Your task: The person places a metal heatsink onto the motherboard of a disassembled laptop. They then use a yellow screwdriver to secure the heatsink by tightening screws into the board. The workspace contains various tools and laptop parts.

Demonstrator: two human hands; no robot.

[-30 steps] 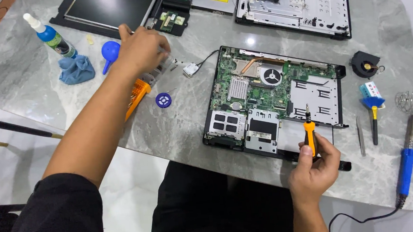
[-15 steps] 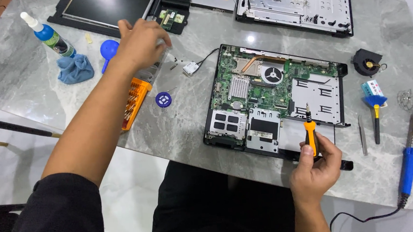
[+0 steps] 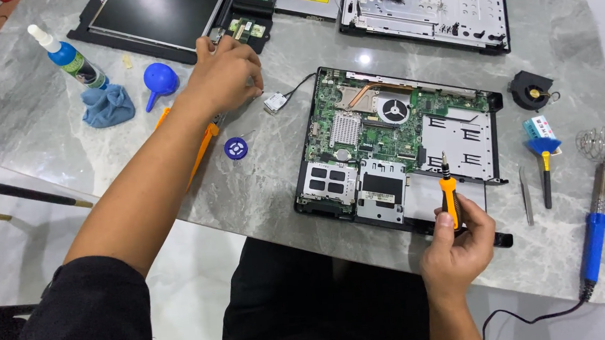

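The screwdriver (image 3: 448,197), orange and black, stands nearly upright in the right hand (image 3: 458,248), its long axis running away from the person and its tip pointing at the far side, over the bare metal plate of the opened laptop base (image 3: 399,143). The fingers are wrapped around the handle's lower end at the near edge of the base, close to the table (image 3: 287,38) rim.

The left hand (image 3: 225,75) reaches far across, fingers curled down and pinched narrow on something small that cannot be made out, just left of a small module (image 3: 275,103) on a wire leading to the base. Under that forearm lies an orange tool (image 3: 202,149), and a blue round cap (image 3: 236,148) sits beside it.

Open marble lies between the left hand and the base. Right of the base the way is crowded: a fan (image 3: 530,89), a blue brush (image 3: 544,155), tweezers (image 3: 526,195) and a soldering iron (image 3: 595,225) with its coil stand (image 3: 600,142). At the far edge sit a screen panel (image 3: 153,18) and a keyboard frame (image 3: 425,5). Far left are a spray bottle (image 3: 68,57), a blue cloth (image 3: 107,105) and a blue blower (image 3: 159,81).
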